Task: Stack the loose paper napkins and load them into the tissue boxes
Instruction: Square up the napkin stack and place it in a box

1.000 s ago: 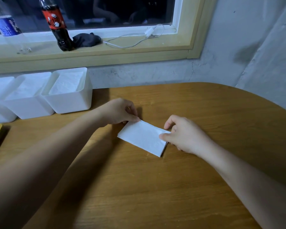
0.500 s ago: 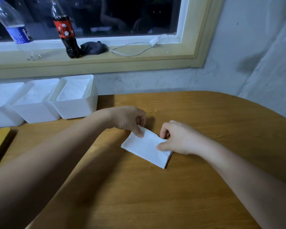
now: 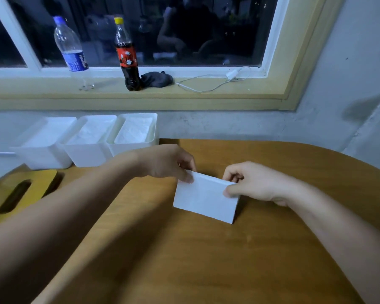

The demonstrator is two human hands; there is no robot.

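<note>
Head view, the only feed I have.

Change over the last 1 s: the napkin stack (image 3: pixel 204 200) was lying flat, and now it's tipped up onto its long edge. The lower edge sits on the table (image 3: pixel 206 270), with the broad face toward me. I can't tell the exact lean.

The left hand (image 3: pixel 167 164) pinches the top-left corner, thumb in front and fingers curled behind. The right hand (image 3: pixel 257 183) pinches the top-right corner the same way. Neither hand is spread or flat.

My read: this is edge-squaring against the wood, so the stack is formed and loading is the step left. The sheets look flush from here, but the far side is hidden.

Around it:
- 3 white tissue boxes (image 3: pixel 133 148) stand in a row at the far left against the wall, well apart from the stack. All 3 show white inside. The right 1 looks filled near the rim, and the left 1 is too blurred to judge. I can't say which has room.
- A yellow slotted lid (image 3: pixel 26 189) lies flat in front of the boxes, off any box.
- On the sill are a water bottle (image 3: pixel 71 53), a cola bottle (image 3: pixel 127 60), a dark cloth (image 3: pixel 157 79) and a white cable (image 3: pixel 213 83). None is in the path.

In the way:
- The left forearm crosses between the stack and the boxes.
- The stack is held by 2 corner pinches only, so I'd expect the sheets to fan or sag if lifted like this.
</note>
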